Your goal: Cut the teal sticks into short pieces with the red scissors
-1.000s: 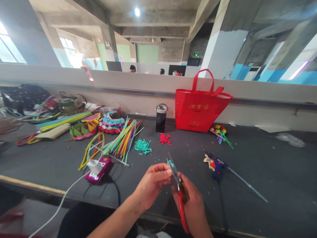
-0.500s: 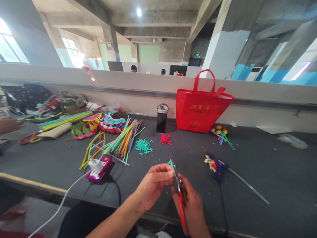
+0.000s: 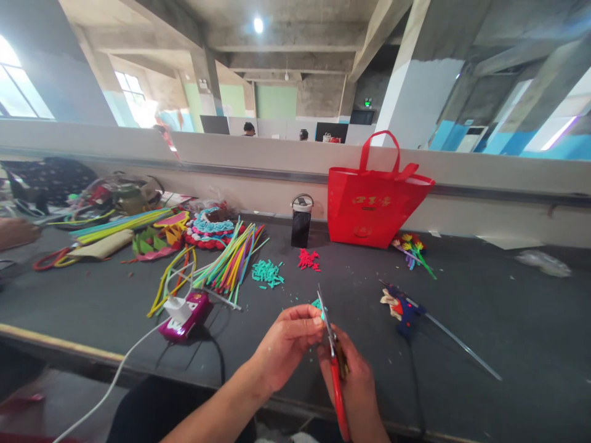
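My left hand (image 3: pixel 286 342) pinches a small teal piece (image 3: pixel 317 304) between thumb and fingers. My right hand (image 3: pixel 356 383) grips red-handled scissors (image 3: pixel 331 351), whose blades point up beside the teal piece. Both hands hover over the near edge of the dark table (image 3: pixel 508 320). Small piles of teal cuttings (image 3: pixel 266 272) and red cuttings (image 3: pixel 308 259) lie further back on the table.
A bundle of coloured pipe cleaners (image 3: pixel 228 261) and a magenta device with a white plug (image 3: pixel 183 312) lie at left. A blue glue gun (image 3: pixel 402 307), a black bottle (image 3: pixel 301 220), a red tote bag (image 3: pixel 373 198) and small flowers (image 3: pixel 412 247) stand behind. Another person's hand (image 3: pixel 13 232) is at far left.
The scissors have closed a little beside the teal piece and both hands stay almost in place. The view has shifted slightly.
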Demonstrator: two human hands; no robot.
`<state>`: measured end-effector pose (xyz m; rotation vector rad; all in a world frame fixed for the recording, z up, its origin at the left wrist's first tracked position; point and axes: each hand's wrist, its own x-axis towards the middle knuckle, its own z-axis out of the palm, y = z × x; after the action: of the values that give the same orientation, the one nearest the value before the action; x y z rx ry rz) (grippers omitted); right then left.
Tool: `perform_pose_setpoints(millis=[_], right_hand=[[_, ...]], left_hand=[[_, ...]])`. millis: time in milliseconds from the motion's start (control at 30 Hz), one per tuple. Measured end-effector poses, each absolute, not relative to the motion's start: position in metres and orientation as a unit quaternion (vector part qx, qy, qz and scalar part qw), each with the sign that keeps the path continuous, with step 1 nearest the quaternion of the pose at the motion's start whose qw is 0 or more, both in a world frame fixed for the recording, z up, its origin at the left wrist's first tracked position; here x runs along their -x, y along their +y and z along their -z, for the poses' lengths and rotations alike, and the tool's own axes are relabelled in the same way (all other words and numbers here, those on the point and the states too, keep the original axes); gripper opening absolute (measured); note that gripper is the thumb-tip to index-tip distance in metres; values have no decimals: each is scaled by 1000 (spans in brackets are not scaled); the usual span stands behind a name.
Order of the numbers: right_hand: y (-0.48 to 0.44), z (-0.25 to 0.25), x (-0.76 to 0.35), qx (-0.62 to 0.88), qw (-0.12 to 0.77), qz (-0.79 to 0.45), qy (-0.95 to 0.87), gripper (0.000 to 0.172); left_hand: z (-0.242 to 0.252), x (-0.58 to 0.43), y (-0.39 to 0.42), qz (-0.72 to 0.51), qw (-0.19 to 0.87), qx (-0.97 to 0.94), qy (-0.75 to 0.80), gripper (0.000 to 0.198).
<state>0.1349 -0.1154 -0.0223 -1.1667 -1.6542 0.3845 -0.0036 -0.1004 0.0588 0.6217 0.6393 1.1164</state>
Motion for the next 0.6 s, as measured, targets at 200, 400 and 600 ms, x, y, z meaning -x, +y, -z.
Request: perform_pose_setpoints(millis=[200, 400, 600], right_hand=[[-113, 18, -134, 497, 506, -215, -671, 33], [-113, 15, -134, 515, 495, -236, -659, 33], [-112, 15, -134, 500, 511, -240, -656, 34]], left_hand=[[-60, 1, -102, -505, 753, -271, 323, 14], [-58, 1, -102, -506, 752, -276, 322, 12], [-55, -1, -102, -507, 755, -274, 313, 12]])
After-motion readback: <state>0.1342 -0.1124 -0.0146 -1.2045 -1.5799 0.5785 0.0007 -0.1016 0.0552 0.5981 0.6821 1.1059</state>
